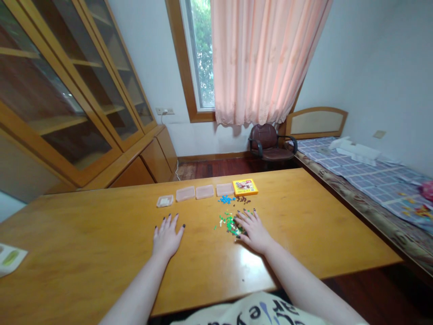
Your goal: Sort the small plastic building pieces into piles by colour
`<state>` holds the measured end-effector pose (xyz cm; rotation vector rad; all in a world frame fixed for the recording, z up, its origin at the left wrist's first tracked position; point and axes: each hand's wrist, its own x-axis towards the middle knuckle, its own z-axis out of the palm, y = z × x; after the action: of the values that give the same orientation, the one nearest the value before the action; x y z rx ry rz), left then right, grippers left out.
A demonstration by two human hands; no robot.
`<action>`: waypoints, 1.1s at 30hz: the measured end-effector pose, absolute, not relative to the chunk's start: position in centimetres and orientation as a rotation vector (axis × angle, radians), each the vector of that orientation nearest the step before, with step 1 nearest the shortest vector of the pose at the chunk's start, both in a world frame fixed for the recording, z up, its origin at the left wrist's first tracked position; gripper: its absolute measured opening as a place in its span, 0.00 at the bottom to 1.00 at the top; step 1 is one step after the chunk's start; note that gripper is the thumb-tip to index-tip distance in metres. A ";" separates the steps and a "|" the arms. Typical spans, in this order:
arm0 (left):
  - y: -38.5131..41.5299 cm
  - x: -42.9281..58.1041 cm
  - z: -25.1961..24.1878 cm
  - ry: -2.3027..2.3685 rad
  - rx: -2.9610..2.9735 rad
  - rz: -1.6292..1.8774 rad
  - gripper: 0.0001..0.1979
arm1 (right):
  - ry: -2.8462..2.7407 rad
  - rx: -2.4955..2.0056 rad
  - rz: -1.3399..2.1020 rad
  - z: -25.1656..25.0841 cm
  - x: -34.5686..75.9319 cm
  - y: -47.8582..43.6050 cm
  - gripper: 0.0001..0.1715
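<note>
My left hand lies flat on the wooden table, fingers spread, holding nothing. My right hand also rests palm down with spread fingers, its fingertips touching a heap of small green and white pieces. Beyond that heap lie small blue pieces and dark brown pieces. A yellow box sits at the far side. To its left stands a row of clear shallow plastic containers; the leftmost holds something white.
A paper with a green shape lies at the table's left edge. A glass-door wooden cabinet stands to the left. A brown office chair sits under the curtained window. A bed runs along the right of the table.
</note>
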<state>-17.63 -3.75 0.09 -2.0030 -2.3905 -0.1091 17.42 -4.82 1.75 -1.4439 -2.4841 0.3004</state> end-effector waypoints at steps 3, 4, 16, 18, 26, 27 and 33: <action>-3.7 -17.6 0.1 -2.397 -2.005 -0.120 0.29 | -2.562 -1.361 0.350 2.2 16.8 -5.0 0.32; -3.7 -17.6 0.1 -2.403 -2.006 -0.125 0.29 | -2.557 -1.368 0.350 2.2 16.7 -5.0 0.31; -3.8 -17.6 0.3 -2.411 -2.011 -0.127 0.29 | -2.336 -1.456 0.262 0.6 17.6 -4.9 0.26; -3.8 -17.6 0.3 -2.412 -2.014 -0.121 0.30 | -2.232 -1.587 0.217 0.4 17.8 -4.7 0.23; -3.8 -17.7 0.0 -2.408 -2.019 -0.139 0.30 | -2.385 -1.556 0.219 1.1 17.7 -4.9 0.25; -3.8 -17.7 0.0 -2.413 -2.021 -0.140 0.30 | -2.411 -1.554 0.224 1.2 17.6 -4.9 0.26; -3.8 -17.6 0.2 -2.423 -2.016 -0.146 0.29 | -2.409 -1.653 0.247 1.0 17.2 -3.7 0.27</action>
<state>-17.59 -3.77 0.22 -2.0157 -2.4231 -0.1456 17.15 -3.69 0.99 -1.6530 -2.4093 0.2470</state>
